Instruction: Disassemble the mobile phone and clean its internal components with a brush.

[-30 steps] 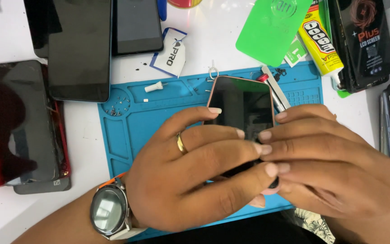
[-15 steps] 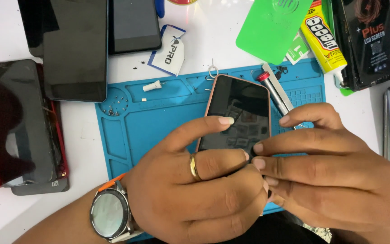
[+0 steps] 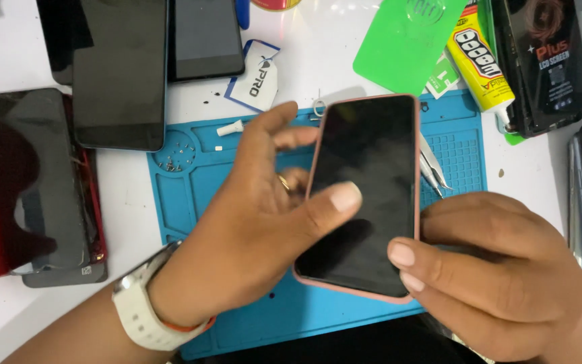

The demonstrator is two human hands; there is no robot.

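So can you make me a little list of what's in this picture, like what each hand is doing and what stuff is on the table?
held thing: phone in a pink case, dark screen up, lifted over the blue mat
left hand: left hand grips the phone's left edge, thumb on the screen; ring and white watch worn
right hand: right hand holds the phone's lower right corner
on the mat: tiny screws, tweezers
around: dark phones at left, green card, yellow glue tube
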